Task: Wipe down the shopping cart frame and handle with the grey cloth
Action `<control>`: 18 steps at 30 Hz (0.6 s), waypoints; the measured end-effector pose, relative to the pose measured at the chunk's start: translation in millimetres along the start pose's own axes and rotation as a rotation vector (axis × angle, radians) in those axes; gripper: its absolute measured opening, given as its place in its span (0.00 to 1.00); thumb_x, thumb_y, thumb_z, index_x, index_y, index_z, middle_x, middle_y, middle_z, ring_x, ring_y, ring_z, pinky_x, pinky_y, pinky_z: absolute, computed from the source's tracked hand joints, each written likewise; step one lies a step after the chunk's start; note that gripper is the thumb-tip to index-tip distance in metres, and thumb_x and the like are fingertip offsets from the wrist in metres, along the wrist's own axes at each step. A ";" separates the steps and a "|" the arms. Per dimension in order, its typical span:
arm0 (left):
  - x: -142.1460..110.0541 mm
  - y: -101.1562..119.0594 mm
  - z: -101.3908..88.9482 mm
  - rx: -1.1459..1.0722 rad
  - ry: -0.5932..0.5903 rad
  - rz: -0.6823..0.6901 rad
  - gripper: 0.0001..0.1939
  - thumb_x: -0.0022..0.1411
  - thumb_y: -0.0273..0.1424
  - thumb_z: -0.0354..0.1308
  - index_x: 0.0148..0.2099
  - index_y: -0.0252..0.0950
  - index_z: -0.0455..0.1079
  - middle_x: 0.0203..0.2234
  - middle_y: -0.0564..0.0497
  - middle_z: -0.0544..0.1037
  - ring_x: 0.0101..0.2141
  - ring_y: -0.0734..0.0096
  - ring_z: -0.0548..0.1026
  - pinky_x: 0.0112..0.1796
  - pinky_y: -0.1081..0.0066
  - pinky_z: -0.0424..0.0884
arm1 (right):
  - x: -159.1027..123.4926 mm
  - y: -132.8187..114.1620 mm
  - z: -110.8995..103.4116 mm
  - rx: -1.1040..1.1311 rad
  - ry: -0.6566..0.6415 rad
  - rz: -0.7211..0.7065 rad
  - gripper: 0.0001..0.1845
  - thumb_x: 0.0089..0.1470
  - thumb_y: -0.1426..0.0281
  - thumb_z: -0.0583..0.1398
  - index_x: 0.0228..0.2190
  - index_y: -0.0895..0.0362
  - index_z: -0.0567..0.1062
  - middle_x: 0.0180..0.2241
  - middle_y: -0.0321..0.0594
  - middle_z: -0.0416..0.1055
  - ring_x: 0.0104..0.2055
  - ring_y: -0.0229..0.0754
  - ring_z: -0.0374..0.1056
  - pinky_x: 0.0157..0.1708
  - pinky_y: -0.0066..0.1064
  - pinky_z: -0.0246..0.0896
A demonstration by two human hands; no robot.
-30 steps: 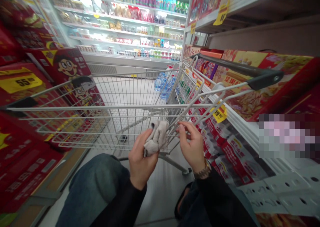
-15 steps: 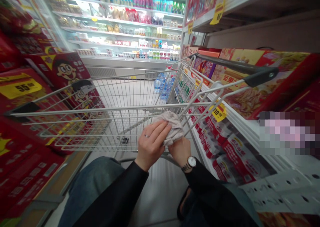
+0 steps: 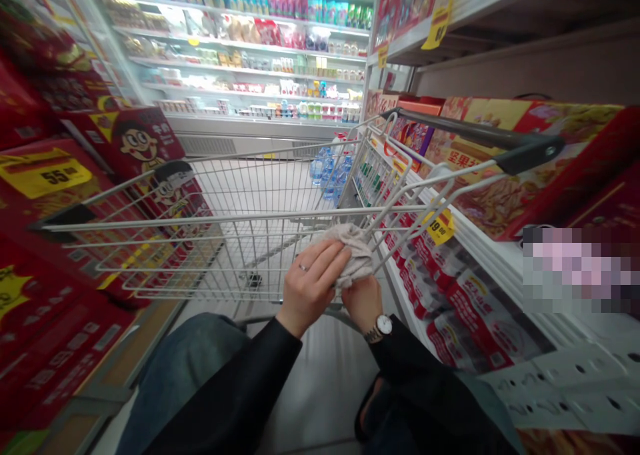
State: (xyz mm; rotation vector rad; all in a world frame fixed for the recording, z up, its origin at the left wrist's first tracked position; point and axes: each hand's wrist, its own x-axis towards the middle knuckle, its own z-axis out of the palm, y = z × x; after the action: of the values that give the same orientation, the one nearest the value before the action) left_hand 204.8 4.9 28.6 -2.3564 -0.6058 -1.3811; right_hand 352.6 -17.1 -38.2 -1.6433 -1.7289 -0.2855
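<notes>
A wire shopping cart [image 3: 240,211] lies tipped on its side in a shop aisle, its dark handle [image 3: 480,135] up at the right. A crumpled beige cloth [image 3: 353,245] rests against the cart's wire frame. My left hand [image 3: 313,285], with a ring on one finger, lies over the cloth with its fingers pressed on it. My right hand [image 3: 363,298], a watch on its wrist, grips the cloth from below. Both hands sit close together at the cart's rear frame.
Red boxed goods [image 3: 45,195] are stacked along the left. Shelves with red packets [image 3: 465,301] and yellow price tags line the right. A lit chiller [image 3: 250,55] and a pack of water bottles [image 3: 327,168] stand at the aisle's far end. My knees are low in view.
One second ago my left hand held the cloth bunched up, with my right hand apart beside it. Both hands have since come together on the cloth against the cart frame.
</notes>
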 end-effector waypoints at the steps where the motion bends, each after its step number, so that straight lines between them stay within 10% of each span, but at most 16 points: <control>1: -4.4 -1.8 -3.1 0.002 -0.003 -0.001 0.28 0.62 0.18 0.49 0.61 0.37 0.70 0.55 0.44 0.79 0.59 0.58 0.74 0.57 0.57 0.73 | -0.7 0.4 0.5 -0.012 0.010 0.010 0.15 0.53 0.80 0.55 0.36 0.55 0.80 0.32 0.45 0.78 0.35 0.44 0.71 0.37 0.32 0.63; 7: 9.5 -9.3 -13.0 0.018 0.167 0.001 0.27 0.63 0.23 0.55 0.64 0.37 0.67 0.58 0.42 0.76 0.62 0.54 0.70 0.59 0.54 0.72 | -6.0 3.4 1.1 -0.061 -0.025 0.004 0.08 0.60 0.72 0.57 0.38 0.56 0.77 0.38 0.43 0.74 0.37 0.42 0.69 0.35 0.30 0.58; 18: -25.8 -2.5 -6.2 0.074 0.053 -0.057 0.27 0.59 0.20 0.52 0.61 0.33 0.69 0.55 0.39 0.78 0.61 0.54 0.72 0.60 0.53 0.70 | -5.4 17.4 2.1 -0.058 0.106 0.016 0.21 0.55 0.50 0.61 0.35 0.56 0.75 0.36 0.40 0.72 0.37 0.43 0.68 0.35 0.31 0.55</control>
State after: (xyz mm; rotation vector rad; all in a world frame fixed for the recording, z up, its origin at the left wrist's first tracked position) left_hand 187.7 -0.9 8.9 -2.2535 -0.7015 -1.4164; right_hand 367.8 -17.2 -48.5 -1.6528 -1.6409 -0.4116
